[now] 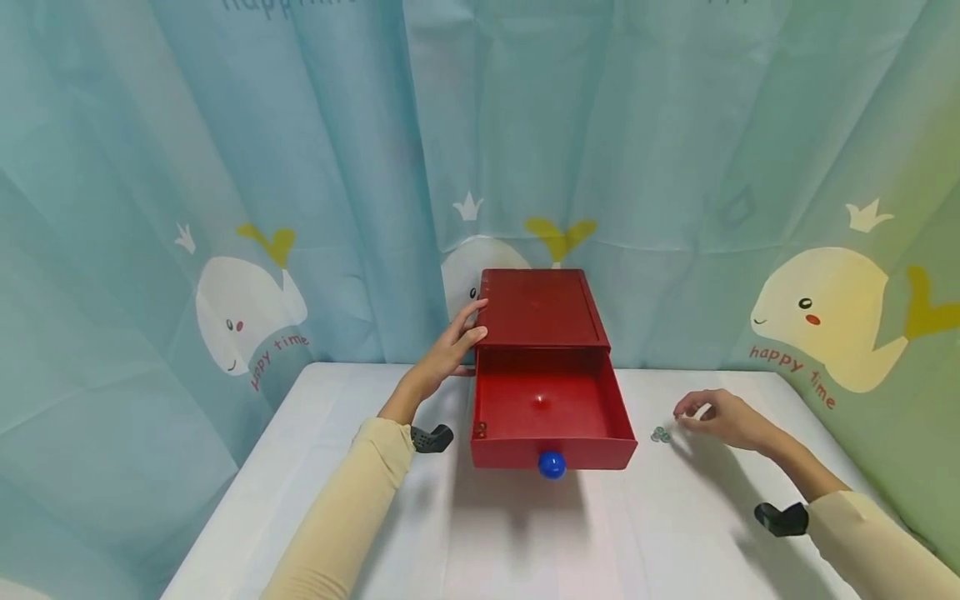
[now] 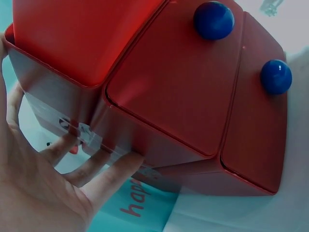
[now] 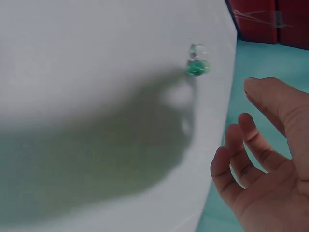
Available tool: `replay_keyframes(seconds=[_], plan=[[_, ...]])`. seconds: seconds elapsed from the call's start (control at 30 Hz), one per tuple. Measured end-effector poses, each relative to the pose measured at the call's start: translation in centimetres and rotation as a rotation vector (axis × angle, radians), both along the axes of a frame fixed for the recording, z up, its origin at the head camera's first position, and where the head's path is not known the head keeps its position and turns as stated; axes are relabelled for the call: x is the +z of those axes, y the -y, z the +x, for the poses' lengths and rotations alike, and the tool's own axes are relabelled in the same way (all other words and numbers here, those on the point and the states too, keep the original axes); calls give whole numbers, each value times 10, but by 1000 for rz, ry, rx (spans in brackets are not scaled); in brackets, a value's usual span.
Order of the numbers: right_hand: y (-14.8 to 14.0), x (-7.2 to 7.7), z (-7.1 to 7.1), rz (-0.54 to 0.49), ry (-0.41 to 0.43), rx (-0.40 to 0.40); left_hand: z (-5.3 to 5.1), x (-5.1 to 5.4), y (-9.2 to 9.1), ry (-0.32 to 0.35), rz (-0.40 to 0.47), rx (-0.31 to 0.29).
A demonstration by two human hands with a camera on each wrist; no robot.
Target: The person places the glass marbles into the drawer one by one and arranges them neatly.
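A red drawer cabinet (image 1: 536, 308) stands at the table's back with its top drawer (image 1: 553, 454) pulled out; a blue knob (image 1: 552, 465) is on the drawer's front. Small brown pieces (image 1: 480, 430) lie in the drawer's front left corner. My left hand (image 1: 442, 354) rests against the cabinet's left side, fingers spread, also seen along the side wall as the left hand (image 2: 63, 169) in the left wrist view. My right hand (image 1: 723, 418) hovers with bent, parted fingers beside small clear-green glass pieces (image 1: 661, 435); in the right wrist view the right hand (image 3: 265, 159) holds nothing.
Two closed lower drawers (image 2: 169, 82) with blue knobs show in the left wrist view. A light blue curtain (image 1: 360, 167) with whale prints hangs behind the white table (image 1: 300, 467). A black wrist device (image 1: 432, 439) is at my left wrist, another (image 1: 782, 519) at my right.
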State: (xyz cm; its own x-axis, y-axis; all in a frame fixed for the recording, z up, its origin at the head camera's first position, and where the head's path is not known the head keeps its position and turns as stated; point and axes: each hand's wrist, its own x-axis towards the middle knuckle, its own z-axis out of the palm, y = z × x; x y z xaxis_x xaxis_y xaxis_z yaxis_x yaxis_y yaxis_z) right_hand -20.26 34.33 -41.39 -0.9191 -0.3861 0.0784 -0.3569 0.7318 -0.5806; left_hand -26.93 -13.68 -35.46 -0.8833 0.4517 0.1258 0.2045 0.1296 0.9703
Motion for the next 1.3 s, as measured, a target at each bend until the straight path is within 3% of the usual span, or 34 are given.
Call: replay_keyframes(seconds=[0.2,0.6,0.97,1.3], plan=[[2,19,0,19,-64,12,0,0,0,-2,6,-7],[2,54,1,35,-106,31,-2,0,0,-14,5,-14],[10,94,5,28,-151,2,-2,-2,1,-8,8,-12],[13,128,7,10,-279,-16,-2,-1,0,-12,10,-14]])
